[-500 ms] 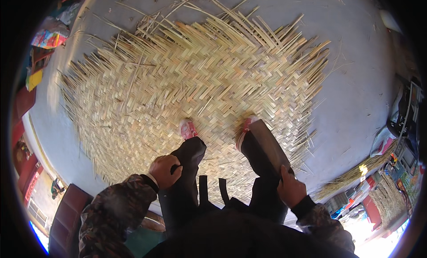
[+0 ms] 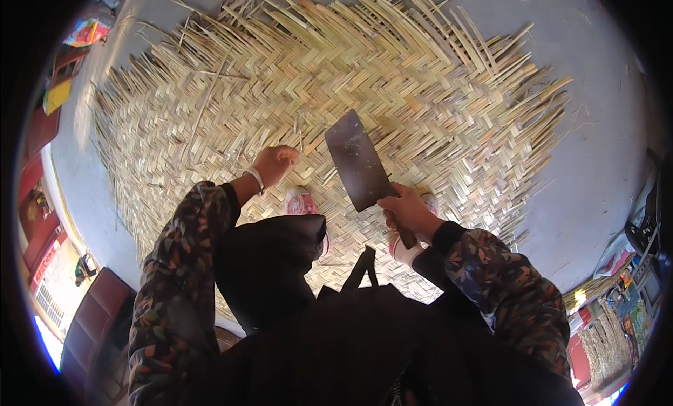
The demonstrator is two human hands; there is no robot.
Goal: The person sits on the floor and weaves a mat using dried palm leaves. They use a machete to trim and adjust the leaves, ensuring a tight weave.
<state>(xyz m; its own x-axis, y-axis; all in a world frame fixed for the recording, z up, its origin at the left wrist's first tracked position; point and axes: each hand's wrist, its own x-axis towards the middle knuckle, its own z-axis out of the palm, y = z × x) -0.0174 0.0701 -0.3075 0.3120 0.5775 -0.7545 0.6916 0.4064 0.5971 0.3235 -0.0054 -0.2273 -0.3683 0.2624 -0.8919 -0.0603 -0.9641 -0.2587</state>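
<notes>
Dark metal cleaver (image 2: 354,157) at centre of frame, blade slanting to upper left, above the woven mat (image 2: 280,91). Right grip (image 2: 410,211), just lower right of the blade, is wrapped firmly around its handle. Left grip (image 2: 275,165), left of centre, has fingers curled in; cannot tell if anything is inside. Pale bracelet (image 2: 256,180) on that wrist. Mat fills most of the upper frame, strip ends ragged along the top. Reddish shoe (image 2: 301,201) on it, lower centre. Grey floor (image 2: 596,154) at right.
</notes>
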